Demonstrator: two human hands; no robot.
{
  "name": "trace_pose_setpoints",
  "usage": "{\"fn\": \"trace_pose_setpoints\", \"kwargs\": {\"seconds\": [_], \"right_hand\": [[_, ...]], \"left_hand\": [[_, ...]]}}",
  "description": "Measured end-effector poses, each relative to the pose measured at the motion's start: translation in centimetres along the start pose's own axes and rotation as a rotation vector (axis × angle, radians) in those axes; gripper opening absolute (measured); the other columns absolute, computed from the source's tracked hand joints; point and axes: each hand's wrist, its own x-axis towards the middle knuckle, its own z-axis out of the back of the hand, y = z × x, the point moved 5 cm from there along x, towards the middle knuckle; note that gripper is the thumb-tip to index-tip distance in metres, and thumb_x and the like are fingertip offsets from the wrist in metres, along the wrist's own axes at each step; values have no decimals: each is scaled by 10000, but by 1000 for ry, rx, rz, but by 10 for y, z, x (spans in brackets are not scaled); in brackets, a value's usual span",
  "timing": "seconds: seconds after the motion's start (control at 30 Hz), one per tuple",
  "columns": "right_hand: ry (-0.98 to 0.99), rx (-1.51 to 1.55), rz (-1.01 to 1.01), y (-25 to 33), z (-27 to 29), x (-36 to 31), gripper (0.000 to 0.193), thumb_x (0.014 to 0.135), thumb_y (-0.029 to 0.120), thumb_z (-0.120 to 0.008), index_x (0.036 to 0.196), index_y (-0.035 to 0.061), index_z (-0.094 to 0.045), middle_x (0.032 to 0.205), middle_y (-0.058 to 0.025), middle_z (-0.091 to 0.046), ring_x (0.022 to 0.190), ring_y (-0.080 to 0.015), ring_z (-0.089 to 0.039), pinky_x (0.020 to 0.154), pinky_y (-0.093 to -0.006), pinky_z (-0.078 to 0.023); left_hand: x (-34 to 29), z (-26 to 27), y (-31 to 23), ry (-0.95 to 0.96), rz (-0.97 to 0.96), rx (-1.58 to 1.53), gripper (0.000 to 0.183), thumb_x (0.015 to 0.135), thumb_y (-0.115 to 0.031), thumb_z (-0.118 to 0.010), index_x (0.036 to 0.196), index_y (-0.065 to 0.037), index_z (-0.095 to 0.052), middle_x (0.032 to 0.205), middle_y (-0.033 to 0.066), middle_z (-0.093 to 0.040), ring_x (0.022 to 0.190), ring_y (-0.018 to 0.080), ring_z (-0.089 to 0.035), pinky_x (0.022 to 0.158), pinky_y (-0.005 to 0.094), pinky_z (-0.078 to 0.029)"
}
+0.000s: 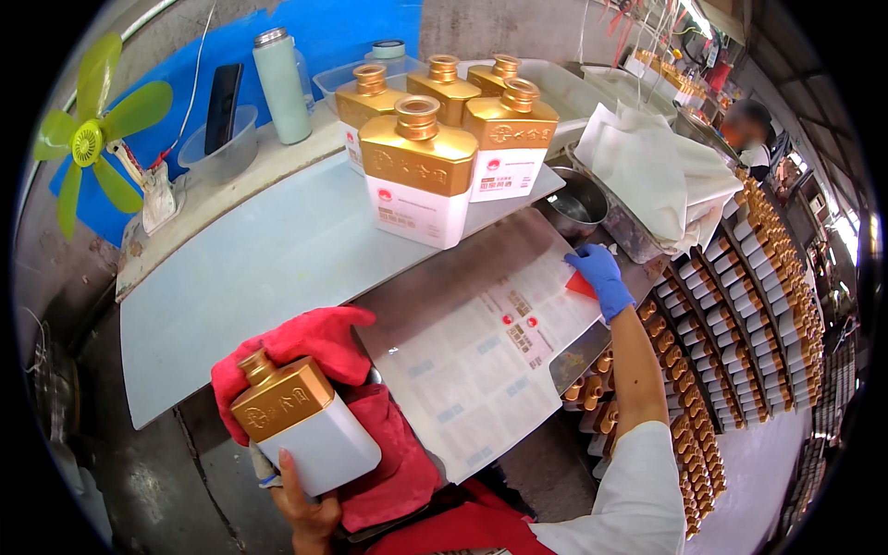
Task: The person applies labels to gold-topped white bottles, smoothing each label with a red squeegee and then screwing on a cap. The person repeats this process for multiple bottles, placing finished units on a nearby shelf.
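My left hand [307,507] grips the lower edge of a flat white bottle [324,442] with a gold shoulder and neck. The bottle lies tilted on a crumpled red cloth [400,462], its white front bare of print. Up at the right, my right hand [601,277], in a blue glove, is closed around a flat orange-red piece [580,285], perhaps a scraper; its kind is partly hidden. This piece sits at the right edge of a translucent decal sheet [490,407] bearing a few printed red and gold labels and several paler patches.
Several gold-and-white bottles with printed labels [425,208] stand on the pale board [250,268]. Beyond my right hand are a metal bowl [575,205] and a tray draped with white sheets [657,171]. Racks of bottles [740,305] fill the right. A green fan [88,143] stands far left.
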Motion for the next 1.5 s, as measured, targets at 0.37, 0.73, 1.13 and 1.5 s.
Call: {"fn": "trace_pose_setpoints", "kwargs": {"seconds": [0.37, 0.73, 1.13, 1.5], "right_hand": [[164, 386, 82, 3, 14, -19, 419, 753, 369, -727, 878, -28, -682, 786, -131, -671, 733, -171, -605, 727, -316, -481], [123, 306, 144, -31, 10, -1, 287, 742, 227, -714, 910, -5, -690, 820, -92, -677, 749, -132, -603, 713, -286, -484], [51, -206, -44, 32, 13, -7, 402, 725, 481, -652, 920, 134, -704, 958, -130, -674, 898, -316, -635, 782, -415, -496], [46, -111, 90, 29, 4, -6, 408, 702, 443, -706, 949, 118, -700, 930, -122, -678, 894, -296, -640, 790, -394, -490]], "left_hand": [[-5, 0, 3, -16, -10, 35, 713, 715, 14, -642, 1370, 51, -363, 1239, 281, -458, 1151, 448, -470, 999, 474, -350], [-8, 0, 6, 13, 41, -51, 743, 688, 20, -640, 1378, -13, -367, 1243, 332, -442, 1102, 494, -489, 941, 519, -387], [-6, 2, 2, 15, 32, 25, 738, 672, 7, -633, 1366, -7, -382, 1211, 317, -496, 1086, 505, -507, 940, 513, -403], [2, 3, 0, 3, 6, -31, 732, 656, 8, -625, 1352, 2, -400, 1206, 316, -492, 1108, 522, -476, 956, 504, -392]]}}
